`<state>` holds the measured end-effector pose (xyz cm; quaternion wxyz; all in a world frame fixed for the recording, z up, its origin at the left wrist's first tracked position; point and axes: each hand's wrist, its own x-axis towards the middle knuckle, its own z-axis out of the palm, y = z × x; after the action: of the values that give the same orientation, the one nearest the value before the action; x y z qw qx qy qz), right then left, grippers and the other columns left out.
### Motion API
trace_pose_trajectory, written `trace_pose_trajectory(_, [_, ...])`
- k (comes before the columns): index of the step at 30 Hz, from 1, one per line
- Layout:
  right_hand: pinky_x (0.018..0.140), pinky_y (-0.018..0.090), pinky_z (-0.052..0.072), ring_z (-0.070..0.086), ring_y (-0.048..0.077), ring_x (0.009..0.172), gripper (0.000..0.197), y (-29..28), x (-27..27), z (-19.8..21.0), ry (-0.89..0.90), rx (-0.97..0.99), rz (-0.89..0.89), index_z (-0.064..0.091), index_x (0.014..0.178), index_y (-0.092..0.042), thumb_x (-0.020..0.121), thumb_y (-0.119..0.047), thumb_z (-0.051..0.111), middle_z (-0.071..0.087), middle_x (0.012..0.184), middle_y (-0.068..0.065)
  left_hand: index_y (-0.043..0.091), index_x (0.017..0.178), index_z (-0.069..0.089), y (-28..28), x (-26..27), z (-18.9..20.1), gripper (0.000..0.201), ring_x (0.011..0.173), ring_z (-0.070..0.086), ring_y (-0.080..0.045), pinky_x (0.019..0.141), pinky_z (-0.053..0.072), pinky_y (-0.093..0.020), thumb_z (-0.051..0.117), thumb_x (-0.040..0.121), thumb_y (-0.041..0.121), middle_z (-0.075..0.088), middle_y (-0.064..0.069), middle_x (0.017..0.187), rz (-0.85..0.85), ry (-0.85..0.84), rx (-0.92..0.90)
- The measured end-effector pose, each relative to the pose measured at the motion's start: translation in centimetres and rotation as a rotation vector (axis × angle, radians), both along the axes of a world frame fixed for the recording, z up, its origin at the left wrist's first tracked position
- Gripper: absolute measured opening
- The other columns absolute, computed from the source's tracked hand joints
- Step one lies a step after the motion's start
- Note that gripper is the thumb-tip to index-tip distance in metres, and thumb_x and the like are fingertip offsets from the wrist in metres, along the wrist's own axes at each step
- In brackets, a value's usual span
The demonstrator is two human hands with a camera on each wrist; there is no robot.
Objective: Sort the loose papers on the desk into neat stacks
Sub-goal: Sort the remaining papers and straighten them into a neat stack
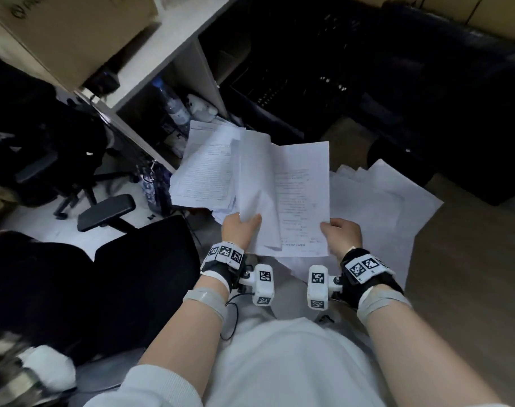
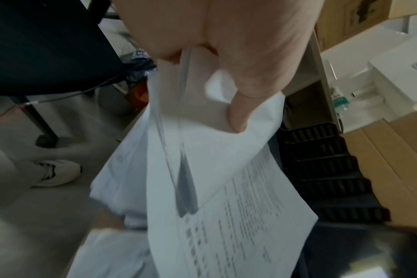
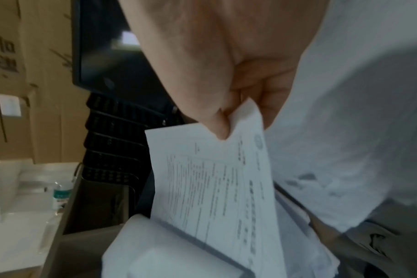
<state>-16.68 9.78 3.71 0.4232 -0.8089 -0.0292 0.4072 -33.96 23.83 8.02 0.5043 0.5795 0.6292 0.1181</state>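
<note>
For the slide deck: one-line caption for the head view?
Left hand and right hand pinch printed sheets above loose papers spread on the desk.

Held sheets (image 1: 282, 195) above desk (image 1: 467, 259); loose papers (image 1: 376, 207) right, probably overlapping.

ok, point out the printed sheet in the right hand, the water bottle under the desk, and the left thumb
printed sheet (image 1: 304, 201), head view, middle of the printed face.
water bottle (image 1: 174, 108), head view, on its clear body.
left thumb (image 2: 240, 112), left wrist view, near the tip, pressed on the paper.
</note>
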Motion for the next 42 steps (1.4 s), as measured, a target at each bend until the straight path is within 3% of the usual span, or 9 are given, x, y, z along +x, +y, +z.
trace_pose_trajectory(3, [0.065,0.028,0.046,0.059,0.028,0.067,0.022,3.7,-1.9,-0.4,-0.038,-0.097,-0.027,0.065,0.063,-0.012,0.084,-0.016,0.060,0.064,0.063,-0.002,0.009,0.087,0.070,4.1,-2.7,-0.3,0.031,0.089,0.068,-0.026,0.084,0.056,-0.035,0.068,0.074,0.037,0.068,-0.006,0.085,0.082,0.029,0.042])
trace_pose_trajectory(12, [0.082,0.035,0.045,0.061,0.039,0.108,0.032,11.7,-7.9,-3.5,-0.107,-0.396,-0.146,0.061,0.124,-0.008,0.095,-0.015,0.050,0.064,0.124,0.019,0.008,0.092,0.071,15.9,-6.2,-3.3,0.020,0.091,0.069,-0.023,0.086,0.057,-0.036,0.071,0.086,0.028,0.073,-0.005,0.091,-0.051,-0.021,-0.062])
trace_pose_trajectory(18, [0.090,0.037,0.050,0.062,0.037,0.107,0.033,12.0,-8.3,-3.0,-0.104,-0.461,-0.271,0.061,0.124,-0.015,0.092,-0.017,0.052,0.066,0.122,0.014,0.007,0.096,0.069,18.9,-4.6,-3.9,0.018,0.092,0.066,-0.025,0.082,0.052,-0.031,0.064,0.091,0.024,0.071,-0.006,0.094,-0.194,-0.037,-0.099])
trace_pose_trajectory(22, [0.097,0.033,0.045,0.059,0.034,0.116,0.045,13.4,-8.9,-2.4,0.029,-0.399,-0.184,0.058,0.130,-0.010,0.086,-0.020,0.060,0.062,0.131,0.010,0.000,0.071,0.061,18.7,-3.4,-3.7,0.036,0.064,0.055,-0.019,0.057,0.041,-0.025,0.069,0.085,0.033,0.059,-0.004,0.067,-0.310,0.058,-0.052])
trace_pose_trajectory(25, [0.103,0.034,0.040,0.051,0.029,0.128,0.065,14.4,-9.1,-1.4,-0.056,-0.249,-0.218,0.042,0.145,-0.015,0.086,-0.025,0.069,0.051,0.144,0.007,0.003,0.063,0.054,18.4,-2.8,-3.7,0.046,0.055,0.050,-0.022,0.055,0.042,-0.032,0.068,0.075,0.045,0.053,-0.011,0.060,-0.363,0.122,-0.037])
trace_pose_trajectory(28, [0.102,0.037,0.047,0.056,0.015,0.121,0.050,14.8,-7.9,-0.2,-0.117,0.024,-0.164,0.056,0.133,-0.023,0.086,-0.026,0.074,0.059,0.134,-0.006,-0.005,0.072,0.065,17.0,-1.6,-2.8,0.053,0.057,0.061,-0.022,0.057,0.054,-0.037,0.071,0.066,0.047,0.066,-0.014,0.065,-0.375,0.145,-0.050])
trace_pose_trajectory(31, [0.099,0.038,0.053,0.062,0.005,0.111,0.048,15.1,-6.7,1.6,-0.001,0.254,-0.133,0.059,0.128,-0.023,0.084,-0.021,0.078,0.065,0.124,-0.009,0.009,0.076,0.074,14.7,-0.4,-1.8,0.036,0.067,0.070,-0.014,0.059,0.058,-0.028,0.075,0.062,0.042,0.073,-0.001,0.068,-0.386,0.140,-0.031])
trace_pose_trajectory(38, [0.102,0.036,0.048,0.057,0.015,0.116,0.098,12.3,-4.1,4.1,0.063,0.267,-0.194,0.026,0.150,-0.021,0.074,-0.047,0.082,0.052,0.135,-0.001,0.013,0.072,0.069,8.4,2.1,0.2,0.039,0.064,0.066,-0.013,0.058,0.055,-0.028,0.085,0.064,0.048,0.069,0.003,0.066,-0.592,0.159,0.096])
trace_pose_trajectory(42, [0.097,0.039,0.050,0.061,0.022,0.107,0.099,10.5,-1.6,5.4,0.040,0.186,-0.258,0.023,0.144,-0.017,0.069,-0.047,0.081,0.058,0.123,0.002,0.008,0.078,0.069,5.1,2.9,0.7,0.050,0.069,0.066,-0.022,0.065,0.055,-0.043,0.085,0.060,0.052,0.071,-0.006,0.070,-0.681,0.153,0.177])
